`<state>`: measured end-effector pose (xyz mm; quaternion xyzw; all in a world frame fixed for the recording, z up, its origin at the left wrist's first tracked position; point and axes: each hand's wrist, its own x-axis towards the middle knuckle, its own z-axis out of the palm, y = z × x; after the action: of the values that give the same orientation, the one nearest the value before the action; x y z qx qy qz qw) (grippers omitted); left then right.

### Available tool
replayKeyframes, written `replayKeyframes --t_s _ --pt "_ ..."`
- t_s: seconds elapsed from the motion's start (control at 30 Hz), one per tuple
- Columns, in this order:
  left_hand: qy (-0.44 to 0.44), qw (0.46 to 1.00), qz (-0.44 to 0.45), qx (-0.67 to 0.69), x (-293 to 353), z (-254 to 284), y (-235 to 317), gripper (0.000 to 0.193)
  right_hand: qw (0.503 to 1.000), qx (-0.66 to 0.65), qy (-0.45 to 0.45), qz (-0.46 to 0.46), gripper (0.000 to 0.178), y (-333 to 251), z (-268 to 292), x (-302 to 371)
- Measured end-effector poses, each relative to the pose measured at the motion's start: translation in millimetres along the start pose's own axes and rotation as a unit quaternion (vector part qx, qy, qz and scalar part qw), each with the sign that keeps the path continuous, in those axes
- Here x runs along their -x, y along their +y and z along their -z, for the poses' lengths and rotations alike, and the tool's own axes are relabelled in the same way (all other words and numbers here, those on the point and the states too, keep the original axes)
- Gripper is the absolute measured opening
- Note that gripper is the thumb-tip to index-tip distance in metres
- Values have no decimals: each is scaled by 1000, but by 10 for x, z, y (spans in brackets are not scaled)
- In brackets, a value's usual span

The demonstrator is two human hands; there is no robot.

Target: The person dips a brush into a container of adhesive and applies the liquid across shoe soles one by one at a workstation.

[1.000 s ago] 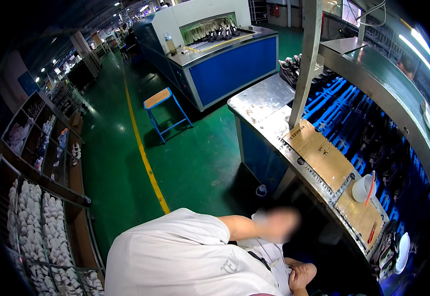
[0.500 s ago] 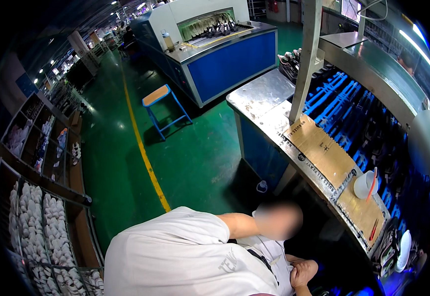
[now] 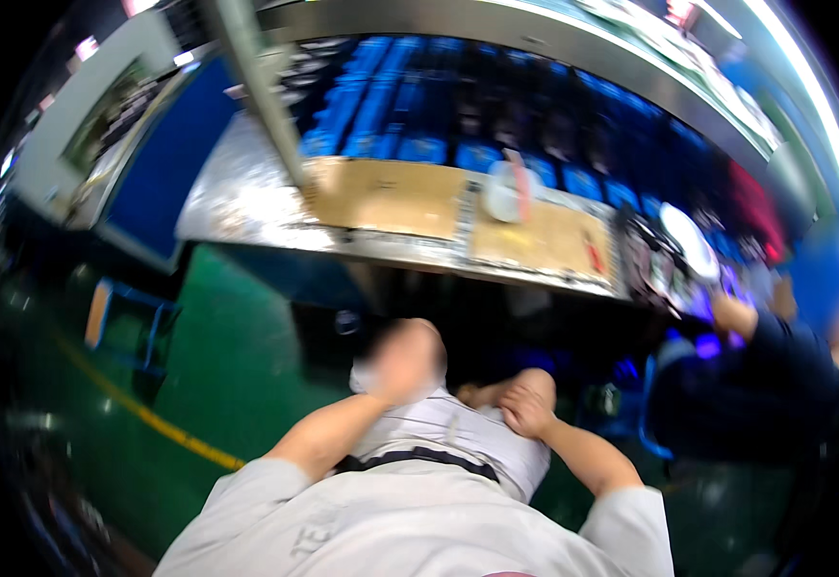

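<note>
I sit before a metal-edged workbench [image 3: 400,252], both arms lowered toward my legs. My left hand [image 3: 398,377] lies at my left knee, its fingers lost in a blurred patch. On my right thigh, near the knee, rests my right hand [image 3: 527,409]. Its fingers are loosely curled and pressed together, with nothing visible in them. Above my hands, flattened cardboard [image 3: 386,197] covers part of the bench top. A white tub [image 3: 508,192] with a pinkish-red handled tool [image 3: 521,183] in it stands there, and a small red tool [image 3: 593,252] lies to its right.
Behind the cardboard runs a row of blue racks [image 3: 362,96] under a metal shelf. To the right, a person in dark clothes [image 3: 756,385] reaches toward dark pieces and a white oval item [image 3: 689,240]. A stool [image 3: 131,322] and blue machine [image 3: 165,154] stand left.
My view has swung right, so the bench now lies across the front and the stool and machine have shifted left. The co-worker has come into view. My right hand stays on my leg.
</note>
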<state>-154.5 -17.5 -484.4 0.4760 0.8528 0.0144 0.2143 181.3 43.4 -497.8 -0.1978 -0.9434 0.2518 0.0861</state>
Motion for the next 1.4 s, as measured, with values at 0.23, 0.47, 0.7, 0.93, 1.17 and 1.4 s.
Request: replayKeyframes --t_s 0.23,0.47,0.7,0.93,1.17,1.4 --pt "-27 998 -58 27 55 304 270 98 1000 4 0 -23 23 1 60 97" --pt "-23 998 -50 10 136 250 256 100 1000 3 12 -24 25 -10 2 137" --pt "-35 998 -50 17 130 269 250 100 1000 5 -5 -31 26 -26 -6 148" --pt "-12 999 -49 13 44 131 167 96 999 -8 14 -40 27 -56 43 110" --pt "-24 998 -62 14 29 116 181 98 999 -11 -6 -42 29 -48 47 140" --pt "-15 998 -62 1 34 123 161 99 999 1 -22 -44 31 -35 22 119"
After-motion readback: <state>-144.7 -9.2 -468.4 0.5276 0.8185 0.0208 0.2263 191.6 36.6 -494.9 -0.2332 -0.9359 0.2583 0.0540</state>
